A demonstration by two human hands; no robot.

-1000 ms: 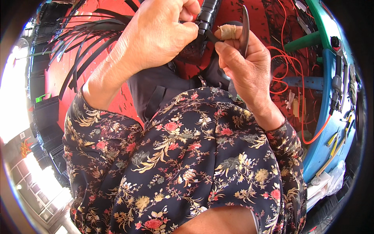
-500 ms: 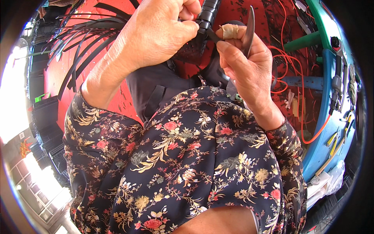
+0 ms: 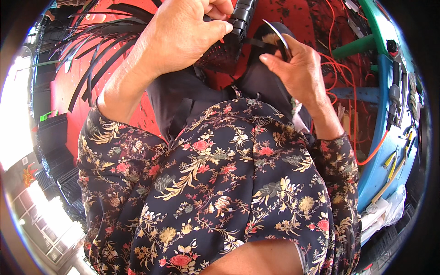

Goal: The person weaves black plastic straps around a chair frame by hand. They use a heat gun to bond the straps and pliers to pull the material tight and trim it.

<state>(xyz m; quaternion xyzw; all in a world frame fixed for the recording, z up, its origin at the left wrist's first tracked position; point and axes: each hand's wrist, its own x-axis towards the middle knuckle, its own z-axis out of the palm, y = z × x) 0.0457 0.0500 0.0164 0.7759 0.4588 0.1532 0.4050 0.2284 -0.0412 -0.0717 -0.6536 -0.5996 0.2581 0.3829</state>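
My left hand (image 3: 190,34) is closed at the top, its thumb against a ribbed handle or rim wrapped in glossy black strip (image 3: 242,16). Its fingertips are partly hidden. Below the wrapping hangs a dark woven body (image 3: 220,57), probably a basket, close to my knees. To the right, my right hand (image 3: 300,66) is closed around a thin, curved, pointed blade (image 3: 279,36) that catches the light. A flat black strip (image 3: 257,43) runs from the wrapped part toward my right fingers. Tan tape wraps one right finger, now mostly behind the blade.
Loose black strips (image 3: 107,43) fan out at the left over the red floor (image 3: 73,133), which is littered with dark scraps. An orange cord (image 3: 355,123) loops at the right. Beside it stands a blue-and-green stool or table (image 3: 376,151) with tools on it.
My right hand has moved slightly right and down, away from the wrapped part, and its thumb has opened outward. The blade has tilted to the left. My left hand has barely moved.
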